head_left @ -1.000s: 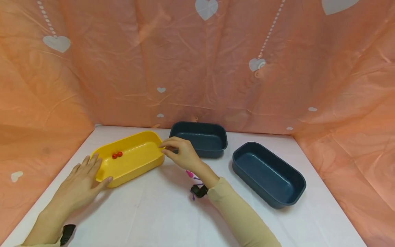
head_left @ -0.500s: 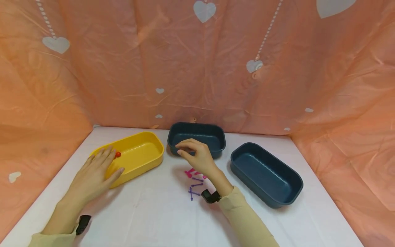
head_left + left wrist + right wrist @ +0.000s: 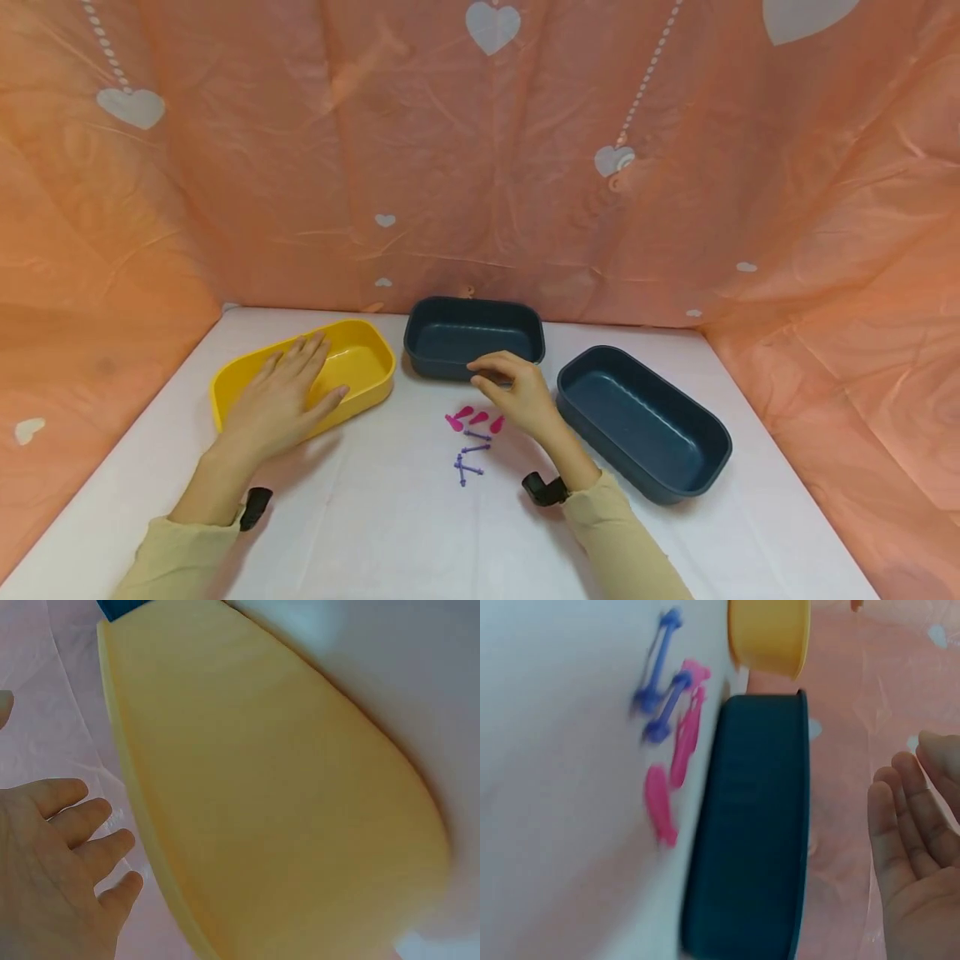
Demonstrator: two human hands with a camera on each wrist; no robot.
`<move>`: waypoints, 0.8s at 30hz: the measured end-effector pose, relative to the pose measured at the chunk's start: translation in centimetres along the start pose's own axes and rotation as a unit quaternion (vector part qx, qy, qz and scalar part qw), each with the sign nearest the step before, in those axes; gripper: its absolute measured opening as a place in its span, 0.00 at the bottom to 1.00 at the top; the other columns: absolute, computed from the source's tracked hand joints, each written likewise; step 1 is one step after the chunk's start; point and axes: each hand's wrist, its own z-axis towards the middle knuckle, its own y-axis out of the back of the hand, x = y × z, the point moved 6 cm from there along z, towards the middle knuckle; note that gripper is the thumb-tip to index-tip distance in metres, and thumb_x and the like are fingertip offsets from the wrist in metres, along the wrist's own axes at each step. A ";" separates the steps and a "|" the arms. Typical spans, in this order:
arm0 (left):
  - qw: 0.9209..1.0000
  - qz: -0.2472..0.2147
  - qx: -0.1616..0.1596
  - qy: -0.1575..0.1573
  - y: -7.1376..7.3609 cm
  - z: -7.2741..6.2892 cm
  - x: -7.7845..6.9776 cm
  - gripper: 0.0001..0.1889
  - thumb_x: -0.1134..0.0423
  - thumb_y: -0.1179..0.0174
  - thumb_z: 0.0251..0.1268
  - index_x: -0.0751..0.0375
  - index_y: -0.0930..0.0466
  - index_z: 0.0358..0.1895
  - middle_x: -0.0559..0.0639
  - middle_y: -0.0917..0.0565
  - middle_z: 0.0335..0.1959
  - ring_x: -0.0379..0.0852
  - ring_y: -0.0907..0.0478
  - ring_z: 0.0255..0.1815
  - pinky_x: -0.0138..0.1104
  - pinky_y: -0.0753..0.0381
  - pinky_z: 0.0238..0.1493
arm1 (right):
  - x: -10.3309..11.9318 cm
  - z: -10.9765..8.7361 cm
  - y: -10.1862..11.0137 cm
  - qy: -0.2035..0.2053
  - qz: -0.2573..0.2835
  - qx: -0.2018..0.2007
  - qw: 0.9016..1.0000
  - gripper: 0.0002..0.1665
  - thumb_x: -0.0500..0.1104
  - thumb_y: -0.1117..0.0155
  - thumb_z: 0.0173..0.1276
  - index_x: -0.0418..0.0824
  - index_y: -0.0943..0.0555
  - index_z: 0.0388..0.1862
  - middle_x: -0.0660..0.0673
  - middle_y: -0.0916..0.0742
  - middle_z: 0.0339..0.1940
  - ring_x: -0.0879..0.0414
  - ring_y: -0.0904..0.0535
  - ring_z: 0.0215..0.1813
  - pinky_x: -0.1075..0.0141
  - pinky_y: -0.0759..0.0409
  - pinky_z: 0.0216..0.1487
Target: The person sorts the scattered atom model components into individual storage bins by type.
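Note:
My left hand (image 3: 276, 410) hovers over the yellow tray (image 3: 366, 368), fingers straight and spread, with nothing in its grasp. It covers the part of the tray where two small red balls showed earlier. In the left wrist view, the fingers (image 3: 81, 822) extend beside the tray's rim. My right hand (image 3: 522, 398) is in the air by the front wall of the middle dark blue bin (image 3: 472, 340), its fingers gently bent and nothing between them. Left of it on the table lie several pink teardrop-shaped pieces (image 3: 478, 417) and several purple dumbbell-shaped sticks (image 3: 476, 449).
Another dark blue bin (image 3: 645, 425) stands angled on the right side of the table. White cloth (image 3: 360, 533) covers the tabletop. A peach curtain (image 3: 450, 167) with white hearts closes off the back and both sides.
My right hand has withdrawn rightward from the yellow tray's edge, uncovering the pink and purple pieces. My left hand has slid right across the tray, and the red balls are now hidden.

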 end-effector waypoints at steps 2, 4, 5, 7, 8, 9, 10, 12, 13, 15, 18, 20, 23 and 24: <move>1.000 -0.002 0.003 -0.002 -0.2 0.6 -0.5 0.43 0.40 0.49 0.80 0.73 0.44 0.80 0.68 0.44 0.83 0.70 0.48 0.82 0.64 0.50 0.79 | -0.5 -0.4 0.4 -0.018 -0.011 0.006 1.000 0.13 0.35 0.26 0.68 0.36 0.11 0.50 0.46 0.10 0.48 0.52 0.13 0.48 0.58 0.12 0.53; 1.000 -0.007 0.005 -0.003 -0.4 1.2 -1.0 0.43 0.41 0.48 0.79 0.73 0.44 0.80 0.68 0.44 0.83 0.70 0.49 0.82 0.64 0.51 0.79 | -0.9 -0.8 0.8 -0.027 -0.017 0.010 0.999 0.13 0.35 0.27 0.68 0.35 0.11 0.51 0.45 0.10 0.48 0.52 0.13 0.48 0.58 0.12 0.53; 1.000 -0.008 0.007 -0.004 -0.6 1.5 -1.2 0.43 0.41 0.47 0.79 0.73 0.44 0.80 0.68 0.44 0.83 0.69 0.49 0.82 0.64 0.51 0.79 | -1.1 -0.9 1.1 -0.028 -0.020 0.011 0.999 0.13 0.35 0.27 0.68 0.35 0.11 0.51 0.45 0.10 0.48 0.52 0.13 0.48 0.58 0.12 0.53; 1.000 -0.008 0.013 -0.005 -1.0 2.1 -1.6 0.43 0.41 0.47 0.79 0.72 0.44 0.80 0.67 0.45 0.83 0.69 0.50 0.83 0.63 0.52 0.80 | -1.4 -1.2 1.4 -0.031 -0.026 0.009 0.999 0.13 0.35 0.26 0.68 0.36 0.11 0.51 0.45 0.10 0.48 0.52 0.12 0.48 0.58 0.12 0.52; 1.000 -0.010 0.017 -0.004 -1.3 2.4 -1.9 0.43 0.41 0.47 0.79 0.72 0.45 0.81 0.67 0.45 0.83 0.68 0.50 0.83 0.63 0.53 0.80 | -1.7 -1.3 1.6 -0.032 -0.027 0.009 0.999 0.13 0.34 0.26 0.68 0.35 0.11 0.51 0.45 0.10 0.48 0.51 0.12 0.48 0.59 0.12 0.52; 1.000 -0.011 0.021 -0.003 -1.5 2.8 -2.1 0.43 0.41 0.47 0.79 0.71 0.45 0.81 0.67 0.46 0.83 0.68 0.51 0.83 0.63 0.54 0.81 | -1.8 -1.4 1.7 -0.036 -0.029 0.010 0.999 0.13 0.34 0.26 0.68 0.35 0.11 0.51 0.44 0.10 0.48 0.51 0.12 0.48 0.59 0.12 0.52; 1.000 -0.009 0.025 -0.003 -1.9 3.1 -2.4 0.43 0.41 0.47 0.79 0.71 0.46 0.81 0.66 0.46 0.83 0.67 0.51 0.83 0.62 0.55 0.81 | -2.0 -1.5 1.9 -0.040 -0.031 0.011 0.999 0.13 0.34 0.26 0.68 0.35 0.11 0.51 0.44 0.10 0.49 0.51 0.12 0.49 0.59 0.12 0.51; 1.000 -0.007 0.030 -0.004 -2.4 3.8 -2.9 0.44 0.40 0.49 0.79 0.70 0.47 0.82 0.65 0.47 0.84 0.66 0.52 0.84 0.62 0.55 0.81 | -2.4 -1.7 2.0 -0.057 -0.040 0.017 0.997 0.13 0.34 0.27 0.68 0.35 0.11 0.52 0.45 0.10 0.49 0.51 0.12 0.49 0.60 0.12 0.51; 0.999 -0.006 0.032 -0.004 -2.7 4.1 -3.2 0.44 0.40 0.49 0.79 0.70 0.47 0.82 0.65 0.47 0.84 0.66 0.52 0.84 0.62 0.55 0.81 | -2.5 -1.7 2.1 -0.063 -0.045 0.021 0.997 0.14 0.34 0.27 0.68 0.35 0.11 0.52 0.45 0.10 0.49 0.50 0.12 0.49 0.59 0.12 0.51; 0.999 -0.002 0.034 -0.005 -3.1 4.8 -3.9 0.43 0.39 0.50 0.80 0.69 0.48 0.82 0.65 0.48 0.84 0.65 0.52 0.84 0.61 0.55 0.82 | -2.7 -1.8 2.2 -0.077 -0.055 0.031 0.995 0.14 0.34 0.27 0.69 0.35 0.12 0.52 0.44 0.10 0.49 0.50 0.12 0.49 0.59 0.12 0.51; 0.999 -0.001 0.040 -0.003 -3.7 5.8 -4.8 0.43 0.39 0.52 0.80 0.68 0.49 0.83 0.64 0.49 0.85 0.64 0.53 0.85 0.60 0.56 0.82 | -2.9 -2.0 2.3 -0.087 -0.068 0.044 0.993 0.13 0.33 0.28 0.68 0.34 0.12 0.52 0.42 0.10 0.48 0.49 0.13 0.48 0.58 0.11 0.50; 0.999 -0.003 0.039 -0.003 -4.0 6.5 -5.4 0.43 0.39 0.51 0.80 0.69 0.48 0.82 0.65 0.48 0.84 0.65 0.53 0.85 0.60 0.56 0.82 | -3.0 -2.1 2.3 -0.086 -0.077 0.053 0.992 0.13 0.31 0.29 0.68 0.35 0.11 0.51 0.41 0.11 0.47 0.49 0.13 0.46 0.57 0.11 0.50; 0.999 -0.004 0.036 -0.002 -4.5 7.5 -6.0 0.43 0.40 0.49 0.80 0.69 0.47 0.82 0.65 0.45 0.84 0.65 0.51 0.84 0.60 0.54 0.82 | -3.3 -2.4 2.0 -0.078 -0.096 0.079 0.989 0.14 0.29 0.31 0.67 0.35 0.12 0.51 0.41 0.11 0.48 0.49 0.13 0.44 0.57 0.11 0.49; 0.999 -0.003 0.035 -0.002 -4.7 7.9 -6.2 0.43 0.40 0.49 0.79 0.69 0.46 0.82 0.65 0.45 0.83 0.64 0.51 0.84 0.60 0.54 0.82 | -3.3 -2.5 1.9 -0.077 -0.101 0.089 0.988 0.15 0.29 0.32 0.67 0.35 0.12 0.51 0.41 0.11 0.48 0.50 0.12 0.43 0.57 0.11 0.49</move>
